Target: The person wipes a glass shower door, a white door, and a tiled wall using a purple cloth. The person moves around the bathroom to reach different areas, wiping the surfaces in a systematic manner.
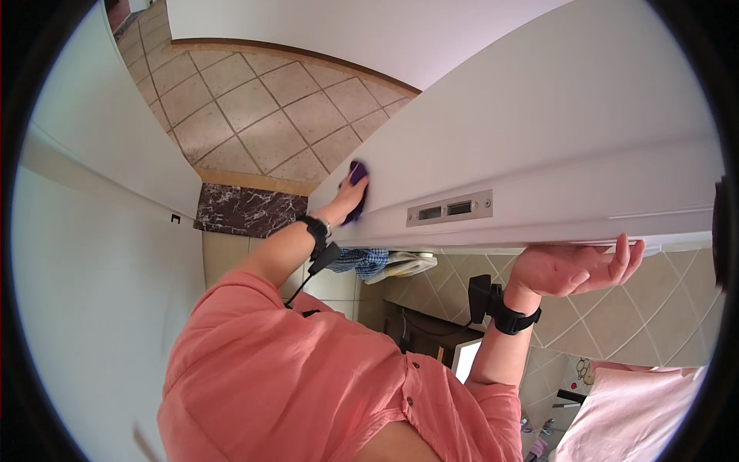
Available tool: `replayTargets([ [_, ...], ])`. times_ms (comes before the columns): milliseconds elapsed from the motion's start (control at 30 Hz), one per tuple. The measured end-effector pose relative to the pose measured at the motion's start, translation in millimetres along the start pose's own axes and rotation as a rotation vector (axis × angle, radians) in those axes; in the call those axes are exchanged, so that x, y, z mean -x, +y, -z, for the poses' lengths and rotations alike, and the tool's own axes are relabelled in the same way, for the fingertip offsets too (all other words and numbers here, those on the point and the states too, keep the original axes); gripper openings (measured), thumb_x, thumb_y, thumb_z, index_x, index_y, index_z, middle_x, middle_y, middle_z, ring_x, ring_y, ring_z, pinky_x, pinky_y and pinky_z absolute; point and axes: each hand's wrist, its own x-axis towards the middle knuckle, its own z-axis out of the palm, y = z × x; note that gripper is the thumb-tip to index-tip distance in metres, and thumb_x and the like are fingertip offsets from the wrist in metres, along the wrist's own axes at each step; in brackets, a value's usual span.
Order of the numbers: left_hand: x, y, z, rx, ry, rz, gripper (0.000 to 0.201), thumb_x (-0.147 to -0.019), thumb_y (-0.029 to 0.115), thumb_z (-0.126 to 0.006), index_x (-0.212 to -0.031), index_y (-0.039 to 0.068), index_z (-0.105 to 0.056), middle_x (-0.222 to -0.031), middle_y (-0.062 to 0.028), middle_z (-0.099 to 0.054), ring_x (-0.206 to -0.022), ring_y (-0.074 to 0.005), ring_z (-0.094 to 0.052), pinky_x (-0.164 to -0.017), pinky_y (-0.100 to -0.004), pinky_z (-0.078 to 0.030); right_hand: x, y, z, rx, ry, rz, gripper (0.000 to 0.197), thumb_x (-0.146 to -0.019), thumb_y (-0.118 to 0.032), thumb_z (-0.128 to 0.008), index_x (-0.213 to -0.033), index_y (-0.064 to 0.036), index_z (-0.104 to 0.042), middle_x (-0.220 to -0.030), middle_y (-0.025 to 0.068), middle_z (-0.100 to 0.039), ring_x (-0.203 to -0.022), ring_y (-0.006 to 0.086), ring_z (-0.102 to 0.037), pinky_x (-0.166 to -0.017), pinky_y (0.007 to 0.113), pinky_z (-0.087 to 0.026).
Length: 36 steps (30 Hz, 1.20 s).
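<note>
A tall white door (554, 131) stretches across the right half of the view, with a metal lock plate (443, 218) set in its long edge. My left hand (348, 200) is closed around a purple cloth (357, 174), pressed to the white surface left of the plate. Part of the cloth is hidden by the fingers. Farther right, my right hand (558, 269) rests at the near edge of the door, palm turned up, fingers apart and slightly bent, with nothing in it. Black straps circle both wrists.
A second white panel (100, 254) stands at the left. Beyond lies a tiled floor (254, 115) with a dark marbled threshold (250, 209). Blue checked fabric (366, 262), a dark cabinet (431, 339) and a hanging pink cloth (631, 408) are on the near side.
</note>
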Motion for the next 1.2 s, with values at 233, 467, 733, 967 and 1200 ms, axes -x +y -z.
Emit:
replayTargets([
  [233, -24.2, 159.6, -17.9, -0.042, -0.088, -0.779, 0.061, -0.095, 0.032, -0.057, -0.148, 0.012, -0.034, -0.142, -0.016, -0.047, -0.129, -0.0275, -0.047, -0.107, -0.0337, -0.036, -2.1, -2.7, 5.4, 0.094, -0.063, 0.012, 0.052, -0.09, -0.045, -0.041, -0.125, -0.0068, -0.048, -0.142, 0.0125, -0.032, -0.134, 0.0287, -0.032, -0.111, 0.05, -0.03],
  [467, -51.9, -18.9, 18.3, -0.367, 0.077, -0.122, 0.058, -0.096, 0.043, -0.042, -0.133, -0.001, -0.048, -0.123, -0.034, -0.056, -0.115, -0.0494, -0.052, -0.097, -0.0509, -0.041, -9.3, -4.5, -11.1, 0.142, -0.067, 0.137, 0.04, -0.097, -0.029, -0.032, -0.124, -0.0025, -0.047, -0.136, 0.0125, -0.038, -0.13, 0.0273, -0.038, -0.11, 0.048, -0.037],
  [733, 35.8, -8.0, 9.3, -0.39, -0.022, 0.008, 0.069, -0.092, 0.041, -0.049, -0.148, 0.004, -0.031, -0.133, -0.0307, -0.051, -0.121, -0.0434, -0.053, -0.101, -0.0446, -0.043, -3.9, 1.1, -9.6, 0.273, 0.017, 0.104, 0.039, -0.095, -0.026, -0.033, -0.122, -0.0014, -0.047, -0.132, 0.0153, -0.04, -0.121, 0.0284, -0.048, -0.098, 0.047, -0.05],
  [967, 122.1, 142.5, -32.6, -0.176, -0.116, -0.924, 0.064, -0.092, 0.029, -0.057, -0.15, 0.016, -0.033, -0.161, -0.0145, -0.015, -0.147, -0.0354, -0.02, -0.118, -0.0493, -0.019, -8.4, 6.0, 9.0, 0.848, -0.057, 0.345, 0.042, -0.094, -0.03, -0.036, -0.122, -0.0013, -0.05, -0.13, 0.0164, -0.044, -0.121, 0.0286, -0.05, -0.095, 0.045, -0.054],
  [1200, 51.4, 38.1, 1.9, 0.028, -0.131, -0.366, 0.065, -0.097, 0.039, -0.05, -0.153, 0.02, -0.024, -0.16, -0.0166, -0.016, -0.141, -0.0399, -0.031, -0.113, -0.0406, -0.033, -9.8, -5.4, -16.6, 0.33, 0.111, 0.074, 0.038, -0.092, -0.031, -0.041, -0.111, -0.0014, -0.056, -0.13, 0.0138, -0.046, -0.113, 0.0278, -0.052, -0.087, 0.045, -0.054],
])
